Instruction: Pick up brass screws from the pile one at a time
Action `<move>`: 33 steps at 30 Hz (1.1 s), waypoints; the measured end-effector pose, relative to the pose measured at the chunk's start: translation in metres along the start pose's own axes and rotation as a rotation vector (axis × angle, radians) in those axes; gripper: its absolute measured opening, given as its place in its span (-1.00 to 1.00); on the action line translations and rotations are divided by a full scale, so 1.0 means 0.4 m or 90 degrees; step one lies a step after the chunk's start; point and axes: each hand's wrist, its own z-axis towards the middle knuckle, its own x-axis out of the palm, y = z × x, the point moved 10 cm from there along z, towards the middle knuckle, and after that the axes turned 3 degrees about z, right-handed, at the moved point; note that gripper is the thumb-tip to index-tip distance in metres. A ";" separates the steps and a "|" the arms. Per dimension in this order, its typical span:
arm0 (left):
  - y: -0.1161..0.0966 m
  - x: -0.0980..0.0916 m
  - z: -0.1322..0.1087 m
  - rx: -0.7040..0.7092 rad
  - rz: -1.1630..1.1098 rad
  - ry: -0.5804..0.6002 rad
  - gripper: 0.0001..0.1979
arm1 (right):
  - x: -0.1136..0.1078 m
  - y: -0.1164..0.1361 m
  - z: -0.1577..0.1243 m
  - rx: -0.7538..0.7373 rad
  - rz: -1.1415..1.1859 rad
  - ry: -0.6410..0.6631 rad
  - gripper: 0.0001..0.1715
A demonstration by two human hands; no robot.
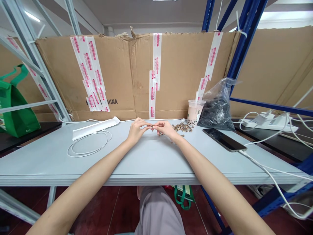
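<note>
My left hand (137, 130) and my right hand (165, 128) meet fingertip to fingertip just above the middle of the grey table (151, 160). Between them they pinch a small metal piece (152, 127), brownish and too tiny to make out in detail. Both hands have thumb and fingers closed on it. Behind and beside my right hand lies a loose pile of small brass-coloured metal parts (184, 127). A few stray parts lie near my right wrist, partly hidden by that hand.
A bubble tea cup (195, 112) and a plastic bag of dark pieces (216, 112) stand behind the pile. A phone (223, 138) with a cable lies right. At left are a coiled white cable (89, 153) and a white tray-like strip (96, 128). Cardboard (112, 71) walls the back.
</note>
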 end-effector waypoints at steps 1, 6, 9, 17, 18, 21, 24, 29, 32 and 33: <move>-0.001 0.000 0.000 0.004 0.003 -0.002 -0.89 | 0.002 0.000 0.000 -0.002 -0.005 0.004 -0.71; -0.002 -0.002 -0.001 0.010 0.017 -0.008 -0.88 | 0.024 0.013 -0.005 -0.025 -0.034 0.050 -0.69; -0.004 -0.005 -0.001 0.012 0.020 -0.014 -0.87 | 0.038 0.025 -0.011 -0.045 -0.050 0.075 -0.68; -0.004 -0.004 -0.002 0.000 0.019 -0.016 -0.87 | 0.050 0.023 -0.011 -0.048 -0.029 0.088 -0.67; -0.003 -0.003 -0.002 -0.004 0.019 -0.016 -0.87 | 0.049 0.022 -0.011 -0.046 -0.024 0.085 -0.66; 0.002 -0.002 -0.005 -0.013 0.024 -0.021 -0.88 | 0.051 0.026 -0.012 -0.045 -0.014 0.076 -0.65; 0.003 -0.005 -0.009 -0.017 0.025 -0.039 -0.88 | 0.053 0.033 -0.015 -0.038 0.002 0.067 -0.63; -0.008 -0.009 -0.014 -0.008 0.007 -0.064 -0.88 | 0.066 0.031 -0.022 0.001 0.029 0.087 -0.53; -0.011 -0.010 -0.014 -0.007 0.003 -0.069 -0.88 | 0.067 0.031 -0.022 0.002 0.027 0.095 -0.52; -0.010 -0.011 -0.014 -0.010 0.003 -0.072 -0.87 | 0.065 0.033 -0.021 -0.005 0.019 0.096 -0.53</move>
